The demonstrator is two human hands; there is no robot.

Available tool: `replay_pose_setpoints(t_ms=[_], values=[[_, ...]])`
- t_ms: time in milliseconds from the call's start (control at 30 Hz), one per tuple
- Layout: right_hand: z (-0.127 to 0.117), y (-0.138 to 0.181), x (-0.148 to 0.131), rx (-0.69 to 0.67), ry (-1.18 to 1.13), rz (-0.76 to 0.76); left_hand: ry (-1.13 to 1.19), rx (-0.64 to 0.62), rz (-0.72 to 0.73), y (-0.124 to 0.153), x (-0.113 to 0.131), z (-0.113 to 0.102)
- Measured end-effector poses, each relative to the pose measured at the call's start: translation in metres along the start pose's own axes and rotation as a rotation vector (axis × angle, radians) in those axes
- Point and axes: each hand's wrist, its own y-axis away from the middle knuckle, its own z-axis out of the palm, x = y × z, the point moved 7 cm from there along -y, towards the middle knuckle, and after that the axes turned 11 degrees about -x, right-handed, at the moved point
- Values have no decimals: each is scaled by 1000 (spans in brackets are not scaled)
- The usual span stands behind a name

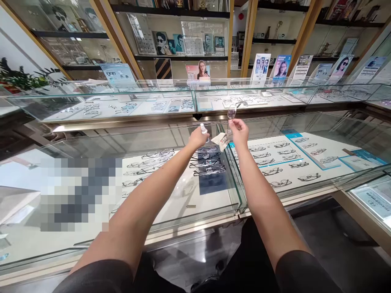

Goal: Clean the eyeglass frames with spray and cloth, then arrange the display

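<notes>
My left hand [198, 138] is wrapped round a small white spray bottle [203, 129], whose nozzle sticks up above the fingers. A pair of eyeglasses [232, 112] is raised upright in my right hand [240, 129], pinched low between thumb and fingertips. One lens faces me, and a temple reaches away to the right. Between the two hands a crumpled, pale cloth [220, 140] rests on the glass counter top, close to the right hand but apart from the bottle.
Under the glass counter [189, 221] lie rows of eyeglass frames [209, 160], some on a dark blue panel [214, 184]. Behind it runs a second glass case [137, 106] with more frames. Upright advertising cards [261, 67] line its back, before tall shelves [171, 12].
</notes>
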Motion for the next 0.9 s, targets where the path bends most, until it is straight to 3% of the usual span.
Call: replay_pose_setpoints(t_ms=[200,333,433,633,900], values=[[12,4,-6,-53,-38,11,388,-107,362,71,-5,-53],[39,17,-20,-179,-218,52,640,-150,297,116,-24,-90],[69,39,-32,-331,-347,122,816,-209,245,134,-30,-105],[118,90,-52,-562,-301,215,1032,-432,272,154,-16,-102],[134,113,-59,-658,-269,240,1002,-591,229,163,-9,-86]])
